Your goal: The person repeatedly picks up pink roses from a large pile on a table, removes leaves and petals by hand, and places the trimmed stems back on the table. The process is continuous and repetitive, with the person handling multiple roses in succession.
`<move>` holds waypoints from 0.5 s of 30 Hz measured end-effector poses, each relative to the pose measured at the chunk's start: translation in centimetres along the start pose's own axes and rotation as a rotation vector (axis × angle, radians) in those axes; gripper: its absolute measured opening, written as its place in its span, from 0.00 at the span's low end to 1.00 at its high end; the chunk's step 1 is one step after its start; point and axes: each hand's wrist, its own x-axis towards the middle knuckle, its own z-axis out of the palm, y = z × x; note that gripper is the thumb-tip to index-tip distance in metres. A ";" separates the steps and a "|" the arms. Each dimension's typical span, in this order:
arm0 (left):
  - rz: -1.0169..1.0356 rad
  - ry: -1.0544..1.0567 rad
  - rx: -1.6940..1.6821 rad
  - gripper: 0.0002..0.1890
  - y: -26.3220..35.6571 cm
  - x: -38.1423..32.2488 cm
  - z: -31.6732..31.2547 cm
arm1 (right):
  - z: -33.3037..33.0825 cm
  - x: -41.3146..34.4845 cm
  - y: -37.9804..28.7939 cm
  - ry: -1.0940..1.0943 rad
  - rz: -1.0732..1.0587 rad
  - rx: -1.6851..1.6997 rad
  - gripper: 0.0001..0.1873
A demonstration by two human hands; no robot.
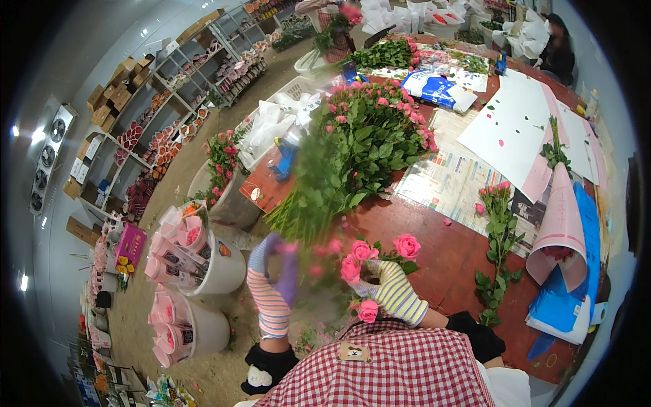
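Observation:
My right hand (394,292), in a yellow-and-grey striped glove, is closed around stems just under several pink roses (362,250). One more bloom hangs below the fingers, near the checked apron (376,351). My left hand (272,290), in an orange-striped glove with purple fingers, is curled at the left, off the table's edge. A pink blur lies at its fingertips; whether it grips a flower is unclear. Between and above the hands, green stems and pink blooms (319,254) are smeared by motion. Beyond them a large heap of pink roses (366,137) lies with its stems towards me.
On the red table (432,254) lie a single rose spray (496,249), a pink paper-wrapped bouquet (558,229), blue plastic packaging (585,224), white paper sheets (513,127) and a blue tape dispenser (284,160). White buckets (226,264) stand left. Two people are farther off.

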 end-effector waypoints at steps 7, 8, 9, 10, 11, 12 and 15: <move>0.461 -0.431 0.246 0.18 1.5 -0.9 -0.4 | 0.7 0.3 0.5 0.064 -0.009 -0.131 0.16; 0.481 -0.429 0.291 0.17 1.5 -1.1 0.2 | 0.8 0.4 0.5 0.053 0.009 -0.085 0.16; 0.451 -0.445 0.342 0.16 1.3 -1.3 0.7 | 0.9 0.3 0.5 0.041 0.100 -0.053 0.16; 0.508 -0.426 0.326 0.15 1.1 -1.4 1.1 | 0.9 0.3 0.5 0.041 0.106 -0.146 0.15; 0.532 -0.422 0.324 0.13 0.7 -1.5 1.6 | 1.0 0.2 0.4 0.040 0.051 -0.077 0.15; 0.532 -0.425 0.315 0.12 0.3 -1.5 1.9 | 0.9 0.1 0.3 0.040 0.062 -0.017 0.15; 0.315 -0.345 0.135 0.09 -1.1 -1.6 1.8 | 0.7 -0.2 -0.2 0.070 0.067 0.001 0.15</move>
